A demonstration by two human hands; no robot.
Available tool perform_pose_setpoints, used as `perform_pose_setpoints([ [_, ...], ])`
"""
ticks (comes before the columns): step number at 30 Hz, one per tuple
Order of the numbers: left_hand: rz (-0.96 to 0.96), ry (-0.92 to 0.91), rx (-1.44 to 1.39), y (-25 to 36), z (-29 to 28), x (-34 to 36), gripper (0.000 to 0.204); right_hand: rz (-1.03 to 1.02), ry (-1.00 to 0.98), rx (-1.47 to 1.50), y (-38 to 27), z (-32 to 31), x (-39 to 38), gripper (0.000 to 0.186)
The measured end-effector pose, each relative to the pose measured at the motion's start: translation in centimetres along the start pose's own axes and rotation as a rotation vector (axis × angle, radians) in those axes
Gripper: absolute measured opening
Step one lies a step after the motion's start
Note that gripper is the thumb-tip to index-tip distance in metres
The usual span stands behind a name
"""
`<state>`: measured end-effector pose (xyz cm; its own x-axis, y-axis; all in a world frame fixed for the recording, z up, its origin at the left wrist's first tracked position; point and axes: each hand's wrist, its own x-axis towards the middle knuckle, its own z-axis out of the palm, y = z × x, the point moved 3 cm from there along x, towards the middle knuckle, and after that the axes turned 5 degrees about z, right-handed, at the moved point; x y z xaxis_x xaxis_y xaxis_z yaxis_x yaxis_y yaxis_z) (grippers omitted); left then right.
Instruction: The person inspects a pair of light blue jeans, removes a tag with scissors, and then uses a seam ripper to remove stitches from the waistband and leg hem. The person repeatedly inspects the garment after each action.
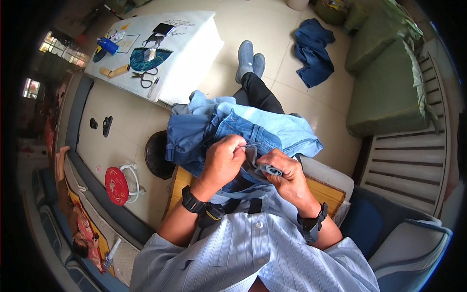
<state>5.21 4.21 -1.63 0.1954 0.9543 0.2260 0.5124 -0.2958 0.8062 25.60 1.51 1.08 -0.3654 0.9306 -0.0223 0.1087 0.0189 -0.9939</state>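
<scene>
Blue jeans [238,127] lie bunched over my lap, with a waistband and belt loops showing. Lighter blue denim [292,131] spreads beneath them across my legs. My left hand [224,163] is closed in a pinch beside the waistband; what its fingertips hold is too small to make out. In my right hand [287,177], a rolled piece of grey-blue cloth [270,170] is gripped, its coiled end sticking out past the thumb. Grey cloth [251,158] stretches between both hands.
A white-covered table [206,44] at the far left bears scissors [146,77], a blue object [108,45] and small items. Denim [314,51] lies on the tiled floor. Green wrapped bundles [382,87] rest on a slatted bench at right. A red-seated stool [116,186] and a reclining person [82,224] are left.
</scene>
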Motion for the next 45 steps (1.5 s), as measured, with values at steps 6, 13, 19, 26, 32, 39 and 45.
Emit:
perform_pose_setpoints([
  [6,-0.409,-0.109,-0.465,-1.4,-0.2,-0.3,0.005,0.011,0.030,0.057,1.1,-0.6,-1.7,0.043],
  [13,-0.555,-0.078,-0.822,-1.4,-0.3,-0.9,0.003,0.149,0.138,0.329,3.1,-1.0,-3.1,0.027],
  [19,-0.518,-0.092,-0.908,-1.3,-0.5,-1.0,0.004,0.278,0.253,0.634,4.4,-1.0,-4.0,0.022],
  [26,-0.501,-0.058,-0.788,-0.1,-0.5,-1.7,0.016,0.174,0.053,0.351,3.7,-1.4,-4.0,0.021],
  [32,-0.072,0.100,-0.316,2.0,-1.4,-3.6,0.032,0.291,-0.185,0.466,0.8,-2.9,-3.3,0.034],
  [39,0.206,-0.111,-0.143,7.2,-0.4,-3.2,0.048,0.321,0.179,0.253,8.4,-6.2,1.5,0.036],
  [45,0.074,-0.151,-0.288,5.5,-0.9,-3.2,0.022,0.377,0.062,0.089,8.5,-4.9,2.5,0.033],
])
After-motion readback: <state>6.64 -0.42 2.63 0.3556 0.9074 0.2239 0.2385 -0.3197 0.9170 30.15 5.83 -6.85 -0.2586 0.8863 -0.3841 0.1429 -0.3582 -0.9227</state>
